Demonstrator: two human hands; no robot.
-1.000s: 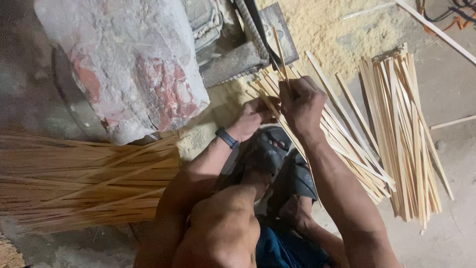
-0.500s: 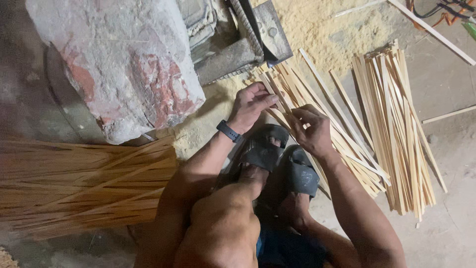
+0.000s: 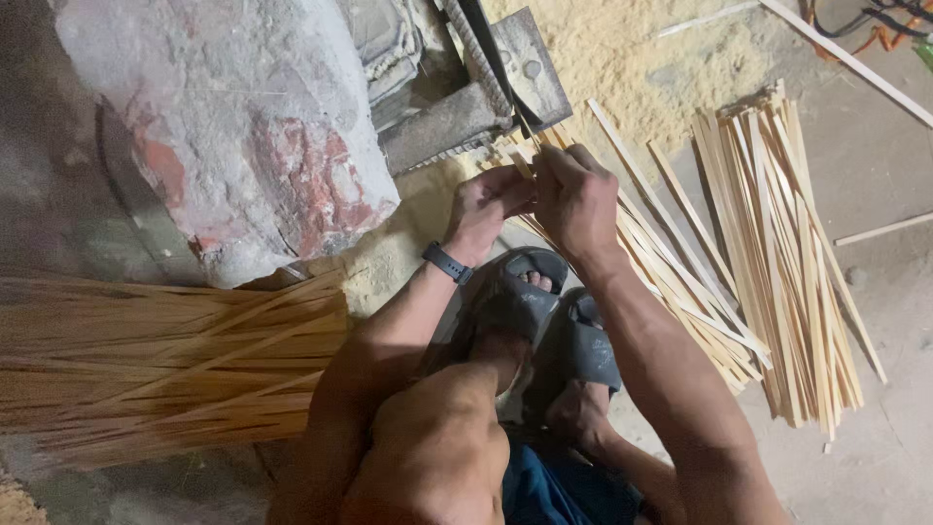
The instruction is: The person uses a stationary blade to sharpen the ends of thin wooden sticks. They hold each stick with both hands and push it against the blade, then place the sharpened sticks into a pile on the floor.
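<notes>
At the far left a sheaf of thin bamboo sticks lies flat on the floor, below a rough block of grey and red masonry. Moving right, your left hand, with a dark band on its wrist, is curled shut around a pale bamboo strip; the strip's upper end runs up to the dark metal blade fixed on its grey block. Your right hand sits just beside the left, touching it, fingers closed on the same strip slightly farther along, so the strip passes through both fists. Below your hands, your feet in grey sandals rest side by side. To the right a loose fan of flat strips spreads across the floor, and farther right lies a tidier bundle of strips, with sawdust heaped above.
</notes>
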